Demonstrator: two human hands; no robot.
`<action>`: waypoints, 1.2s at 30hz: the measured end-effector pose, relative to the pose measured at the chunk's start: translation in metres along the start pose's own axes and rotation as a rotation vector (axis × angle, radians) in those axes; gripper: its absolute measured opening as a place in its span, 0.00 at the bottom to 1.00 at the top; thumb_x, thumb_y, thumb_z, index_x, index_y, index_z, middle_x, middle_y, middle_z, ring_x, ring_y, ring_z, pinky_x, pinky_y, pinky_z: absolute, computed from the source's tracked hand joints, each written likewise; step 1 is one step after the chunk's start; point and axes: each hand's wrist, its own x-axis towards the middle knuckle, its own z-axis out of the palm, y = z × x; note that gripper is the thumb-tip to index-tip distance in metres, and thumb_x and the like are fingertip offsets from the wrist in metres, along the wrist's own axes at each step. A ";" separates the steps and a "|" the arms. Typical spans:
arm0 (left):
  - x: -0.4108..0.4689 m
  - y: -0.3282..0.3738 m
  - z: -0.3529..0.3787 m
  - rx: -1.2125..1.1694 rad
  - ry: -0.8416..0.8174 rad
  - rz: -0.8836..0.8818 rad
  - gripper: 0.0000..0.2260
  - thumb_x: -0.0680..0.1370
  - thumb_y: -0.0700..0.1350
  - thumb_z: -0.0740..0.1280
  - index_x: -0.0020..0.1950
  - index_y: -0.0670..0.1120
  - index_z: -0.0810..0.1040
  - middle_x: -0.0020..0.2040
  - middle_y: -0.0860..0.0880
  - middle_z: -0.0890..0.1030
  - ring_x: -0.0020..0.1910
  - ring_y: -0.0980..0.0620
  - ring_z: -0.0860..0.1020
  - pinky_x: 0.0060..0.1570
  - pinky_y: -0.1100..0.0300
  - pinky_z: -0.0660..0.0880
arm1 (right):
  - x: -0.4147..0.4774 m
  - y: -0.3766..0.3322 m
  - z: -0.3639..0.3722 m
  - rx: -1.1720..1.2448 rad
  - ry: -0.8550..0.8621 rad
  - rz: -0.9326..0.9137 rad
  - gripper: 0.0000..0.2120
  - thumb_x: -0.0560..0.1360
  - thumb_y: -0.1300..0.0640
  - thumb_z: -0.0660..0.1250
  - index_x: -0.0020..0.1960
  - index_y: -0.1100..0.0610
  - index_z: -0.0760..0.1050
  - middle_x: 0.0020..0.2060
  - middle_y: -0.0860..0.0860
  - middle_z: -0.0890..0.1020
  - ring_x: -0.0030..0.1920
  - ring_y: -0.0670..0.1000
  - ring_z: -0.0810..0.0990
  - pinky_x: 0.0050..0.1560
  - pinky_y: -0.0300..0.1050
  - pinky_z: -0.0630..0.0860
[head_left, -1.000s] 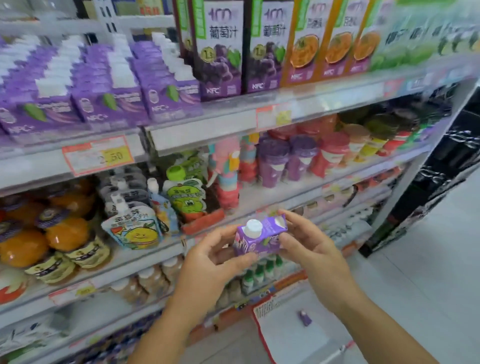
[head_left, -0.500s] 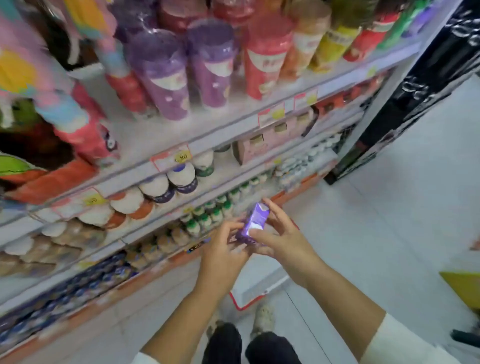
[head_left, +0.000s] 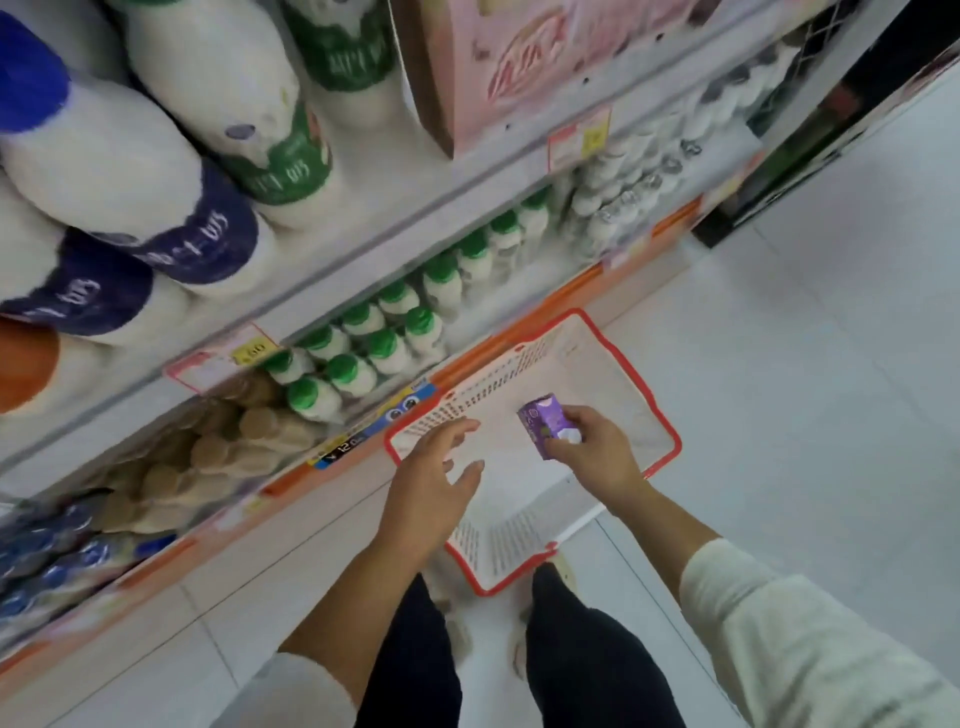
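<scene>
Right hand (head_left: 597, 452) grips a small purple juice carton (head_left: 545, 423), white cap toward the palm, fingers curled round it, held above the shopping basket (head_left: 670, 434). The basket, white with a red rim, stands on the floor by the bottom shelf; no goods visible inside. Left hand (head_left: 431, 488) open, fingers spread and relaxed, over the basket's near edge, holding nothing. Green-capped bottles (head_left: 363, 338) fill the lowest shelf.

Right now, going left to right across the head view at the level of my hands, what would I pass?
Tan bottles → left hand → purple carton → right hand, which holds the carton → white floor.
</scene>
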 end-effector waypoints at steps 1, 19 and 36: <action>0.014 -0.018 0.008 0.017 0.001 -0.021 0.18 0.78 0.42 0.70 0.63 0.60 0.73 0.63 0.61 0.75 0.63 0.61 0.74 0.64 0.55 0.74 | 0.020 0.020 0.006 -0.031 0.005 0.018 0.19 0.73 0.60 0.71 0.63 0.56 0.75 0.54 0.50 0.80 0.49 0.49 0.77 0.46 0.36 0.69; 0.159 -0.208 0.070 0.273 -0.045 -0.013 0.13 0.79 0.46 0.67 0.63 0.58 0.76 0.61 0.60 0.78 0.60 0.62 0.75 0.62 0.53 0.74 | 0.258 0.227 0.162 -0.286 -0.041 0.195 0.16 0.81 0.46 0.59 0.65 0.49 0.75 0.62 0.54 0.78 0.60 0.59 0.77 0.58 0.45 0.70; 0.046 -0.002 0.012 0.213 -0.062 0.050 0.14 0.80 0.46 0.66 0.64 0.57 0.76 0.59 0.57 0.78 0.59 0.59 0.75 0.61 0.53 0.73 | 0.084 0.057 0.043 -0.009 0.033 0.075 0.18 0.74 0.56 0.72 0.63 0.55 0.76 0.54 0.51 0.81 0.53 0.51 0.79 0.50 0.39 0.70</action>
